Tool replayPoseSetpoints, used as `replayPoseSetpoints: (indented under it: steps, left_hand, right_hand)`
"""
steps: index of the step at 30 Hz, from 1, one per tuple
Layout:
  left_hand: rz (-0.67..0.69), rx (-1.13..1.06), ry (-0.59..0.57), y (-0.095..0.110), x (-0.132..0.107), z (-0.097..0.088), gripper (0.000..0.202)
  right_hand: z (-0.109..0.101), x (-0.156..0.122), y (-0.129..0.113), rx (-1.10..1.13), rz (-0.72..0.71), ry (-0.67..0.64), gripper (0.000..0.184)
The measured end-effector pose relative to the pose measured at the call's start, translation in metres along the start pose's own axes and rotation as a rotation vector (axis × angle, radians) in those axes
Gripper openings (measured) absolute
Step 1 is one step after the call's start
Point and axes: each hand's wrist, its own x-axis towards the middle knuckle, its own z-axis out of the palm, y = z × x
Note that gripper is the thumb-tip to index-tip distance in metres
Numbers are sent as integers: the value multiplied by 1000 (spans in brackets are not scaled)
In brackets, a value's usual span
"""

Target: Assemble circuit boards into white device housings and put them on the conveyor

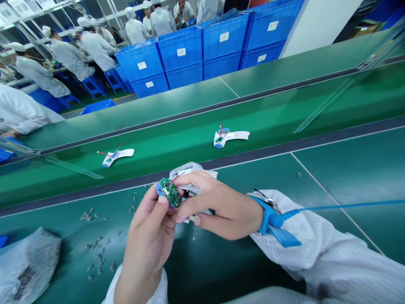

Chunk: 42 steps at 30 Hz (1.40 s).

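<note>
You wear a white coat with fine stripes in the cloth. Your right sleeve [332, 253] reaches to the wrist and has soft folds. Your left sleeve [111, 289] shows only as a white cuff. Around the right wrist is a blue strap [268, 217] with a shiny metal band [264, 199] and a ribbed blue tail. A thin blue cord [348, 206] leaves the strap. Your left hand [148, 245] and right hand [221, 207] are bare.

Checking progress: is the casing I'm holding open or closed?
Open: green circuit board sits exposed on the white casing, held by left hand and right hand.
</note>
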Motion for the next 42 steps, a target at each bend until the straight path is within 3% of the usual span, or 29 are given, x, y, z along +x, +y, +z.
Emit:
replayPoseSetpoints:
  steps: [5,9,11,15,18,22,24,30,34,36,38,42]
  left_hand:
    - [-24,-24,1,2,1,0,20]
    - [-3,62,11,4,-1,1,19]
    - [63,172,40,4,-6,5,18]
    - [306,406,233,-1,-14,13,17]
    - [415,357,195,-8,-9,11,19]
    - [291,81,38,-15,6,3,19]
    - [203,10,47,-16,10,3,21]
    - [14,-102,87,-13,10,12,12]
    - [-79,-163,109,-14,9,11,15]
    - [-76,-138,74,-16,10,8,19]
    - [9,-61,51,-20,11,6,20]
    - [428,321,169,-30,5,4,25]
  right_hand:
    - [5,-2,0,-88,22,-19,25]
    - [3,-1,3,-11,-14,5,18]
    - [-2,1,5,69,9,-18,16]
    - [-8,3,10,319,45,24,16]
    - [-4,2,13,546,58,99,19]
    - [0,0,12,708,164,152,15]
    - [-1,-1,11,676,150,113,12]
    - [-10,3,12,443,-67,19,22]
    - [-14,4,11,411,-95,-111,38]
    - [-14,4,9,460,-67,-114,39]
    - [-13,3,8,554,28,-37,38]
    - [-13,0,5,563,242,143,37]
